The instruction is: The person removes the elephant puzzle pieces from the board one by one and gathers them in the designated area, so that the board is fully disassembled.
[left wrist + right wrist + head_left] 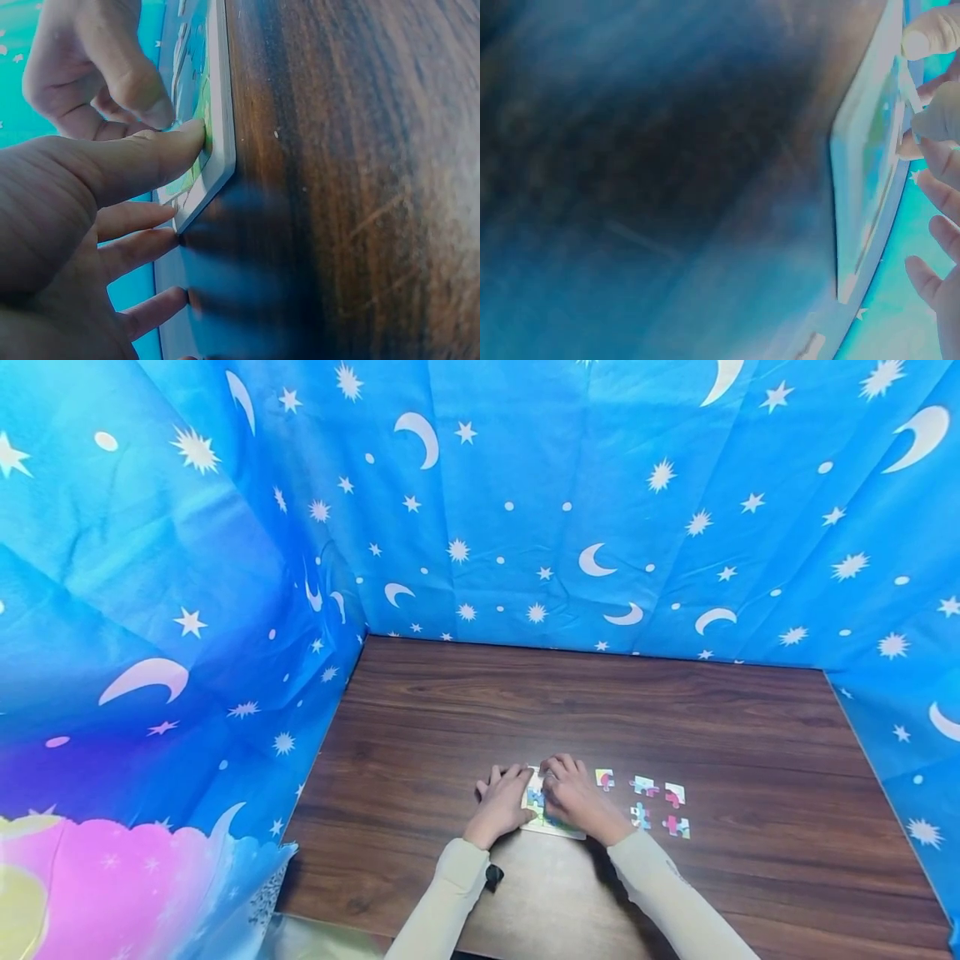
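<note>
Taking the puzzle tray as the centre of the clock, the wood-grain surface (pixel 570 702) runs widely out towards 12 o'clock, where its far edge meets the blue star-and-moon curtain (pixel 517 452). The left edge lies well apart at 9 o'clock, with broad room between it and my fingers. At 3 o'clock the right edge is farther off, and the loose pieces take up the nearer part of that stretch. The near edge passes under my arms towards 6 o'clock.

The puzzle tray (pixel 551 833), pale-rimmed with a blue and green picture inside, sits flat between my hands. One loose piece (pixel 604 779) lies just beside my right hand at 2 o'clock; four more (pixel 644 786) lie past it around 3 o'clock, in two rows.

A small mark on my right sleeve (pixel 675 902) is too small to read.

My left hand (pixel 497 802) lies at the tray's 9 o'clock side, fingers straight and spread at the rim, thumb resting on the green part of the picture. My right hand (pixel 572 789) reaches over the tray from 3 o'clock, thumb and fingertips bent in, pinching a thin, pale-edged piece (pixel 910 86) that is mostly hidden.
</note>
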Tool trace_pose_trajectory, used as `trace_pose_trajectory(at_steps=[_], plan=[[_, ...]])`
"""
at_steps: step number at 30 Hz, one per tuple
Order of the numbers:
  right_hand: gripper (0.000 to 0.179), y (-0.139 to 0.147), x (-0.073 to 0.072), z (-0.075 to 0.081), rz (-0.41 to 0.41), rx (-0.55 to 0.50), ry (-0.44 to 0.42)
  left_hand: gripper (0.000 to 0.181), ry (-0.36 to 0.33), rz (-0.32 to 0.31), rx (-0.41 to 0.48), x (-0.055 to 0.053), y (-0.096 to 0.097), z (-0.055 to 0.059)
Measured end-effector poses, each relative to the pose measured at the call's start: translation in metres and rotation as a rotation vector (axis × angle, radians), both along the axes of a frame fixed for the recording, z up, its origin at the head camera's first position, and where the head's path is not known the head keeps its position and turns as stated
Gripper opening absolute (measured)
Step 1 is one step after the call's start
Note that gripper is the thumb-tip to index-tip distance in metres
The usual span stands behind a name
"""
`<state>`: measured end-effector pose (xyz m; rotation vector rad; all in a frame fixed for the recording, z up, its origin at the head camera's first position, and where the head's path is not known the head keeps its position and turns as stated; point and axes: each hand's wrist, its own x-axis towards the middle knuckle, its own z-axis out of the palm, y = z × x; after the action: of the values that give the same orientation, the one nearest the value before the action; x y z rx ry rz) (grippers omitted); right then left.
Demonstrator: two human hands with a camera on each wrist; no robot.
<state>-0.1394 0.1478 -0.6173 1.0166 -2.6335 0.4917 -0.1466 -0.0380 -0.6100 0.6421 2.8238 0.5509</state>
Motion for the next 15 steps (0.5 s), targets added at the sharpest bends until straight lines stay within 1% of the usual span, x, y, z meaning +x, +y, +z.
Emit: trace_pose_trajectory(at_steps=[5, 9, 13, 15], plan=[[0.017, 0.004, 0.000, 0.005, -0.009, -0.027, 0.003, 0.074, -0.004, 0.005, -0.002, -0.001, 0.000, -0.003], [0.011, 0.011, 0.002, 0.006, -0.036, -0.039, -0.013, 0.075, -0.016, 0.000, 0.014, 0.000, 0.000, -0.003], [0.006, 0.023, 0.008, 0.008, -0.055, -0.122, -0.043, 0.076, -0.021, -0.010, 0.021, 0.000, 0.000, -0.003], [0.005, 0.032, 0.012, 0.009, -0.057, -0.169, -0.039, 0.076, -0.021, -0.008, 0.022, 0.001, 0.000, -0.003]])
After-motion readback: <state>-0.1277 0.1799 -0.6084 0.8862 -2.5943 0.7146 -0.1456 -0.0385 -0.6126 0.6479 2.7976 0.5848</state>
